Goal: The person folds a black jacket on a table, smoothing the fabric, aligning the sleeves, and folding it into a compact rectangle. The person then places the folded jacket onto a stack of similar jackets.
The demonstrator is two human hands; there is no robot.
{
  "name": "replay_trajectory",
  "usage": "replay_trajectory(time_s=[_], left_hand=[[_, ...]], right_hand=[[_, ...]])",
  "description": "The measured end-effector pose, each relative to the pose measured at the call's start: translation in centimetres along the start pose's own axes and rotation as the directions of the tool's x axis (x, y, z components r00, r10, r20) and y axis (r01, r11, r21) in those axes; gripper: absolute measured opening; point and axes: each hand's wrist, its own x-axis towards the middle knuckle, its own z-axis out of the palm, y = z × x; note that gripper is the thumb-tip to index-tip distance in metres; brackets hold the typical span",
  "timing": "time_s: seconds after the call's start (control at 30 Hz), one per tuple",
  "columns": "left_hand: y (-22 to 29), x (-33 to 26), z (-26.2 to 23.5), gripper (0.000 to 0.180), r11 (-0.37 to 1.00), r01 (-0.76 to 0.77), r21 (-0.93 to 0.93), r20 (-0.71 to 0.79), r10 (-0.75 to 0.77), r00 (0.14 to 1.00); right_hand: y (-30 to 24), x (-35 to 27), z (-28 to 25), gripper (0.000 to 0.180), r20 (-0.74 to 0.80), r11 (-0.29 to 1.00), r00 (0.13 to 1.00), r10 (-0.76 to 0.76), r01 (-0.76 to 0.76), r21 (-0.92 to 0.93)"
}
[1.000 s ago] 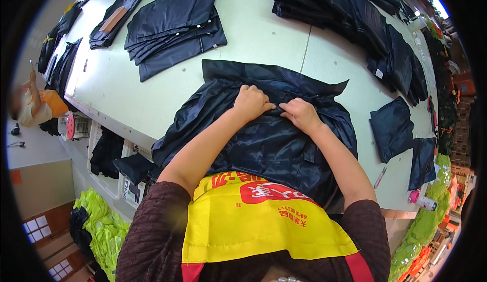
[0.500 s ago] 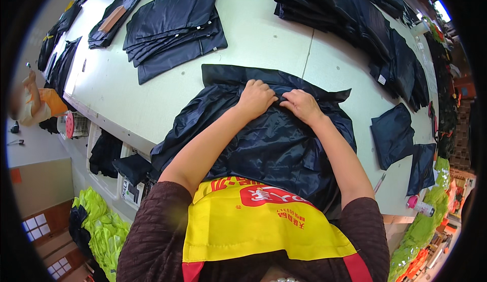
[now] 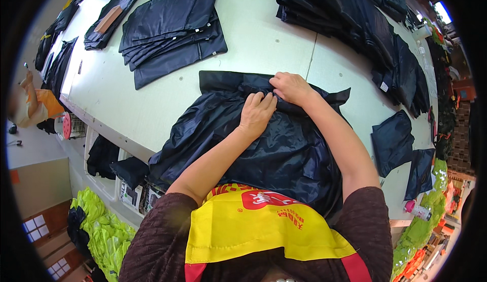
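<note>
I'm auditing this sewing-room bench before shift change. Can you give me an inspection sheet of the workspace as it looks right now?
Surface: pale green worktable, mostly covered with fabric.
Job's things: shiny dark navy garment spread at the near edge, crumpled.
Clutter: stack of folded navy pieces; long heap of dark garments; two small navy pieces; pink-capped bottle.
Hands: left hand flat on the garment; right hand pinching its upper fold.
Cables: nothing seen.
Surroundings: neon yellow-green fabric below the table; another person far left.

Bright even light, soft shadows; sharp centre, fisheye-bent edges w/ dark rim
</note>
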Motion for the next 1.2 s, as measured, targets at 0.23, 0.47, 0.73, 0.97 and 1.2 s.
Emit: replay_trajectory(time_s=[0.23,0.47,0.73,0.97,1.2], left_hand=[[-0.6,0.1,0.6,0.038,0.996,0.004,-0.094,0.001,-0.004,1.0],[-1.2,0.7,0.6,0.033,0.985,0.027,-0.173,0.03,-0.023,0.999],[-3.6,2.8,1.7,0.013,0.954,0.058,-0.295,0.033,-0.051,0.998],[-3.8,5.8,2.3,0.018,0.972,0.221,-0.079,0.25,-0.195,0.948],[-1.3,6.6,3.8,0.011,0.969,0.108,-0.224,0.05,-0.099,0.994]], right_hand=[[-1.1,3.2,2.2,0.01,-0.14,0.99,0.981,0.137,-0.133,0.037],[-1.2,5.7,2.3,0.012,-0.433,0.941,0.858,0.276,-0.148,0.306],[-0.8,4.0,0.6,0.018,-0.142,0.952,0.982,0.125,-0.078,0.297],[6.0,-4.9,-3.5,0.011,0.162,0.811,0.795,0.584,-0.577,-0.092],[2.6,-8.0,0.2,0.015,-0.14,0.674,0.662,0.736,-0.736,0.061]])
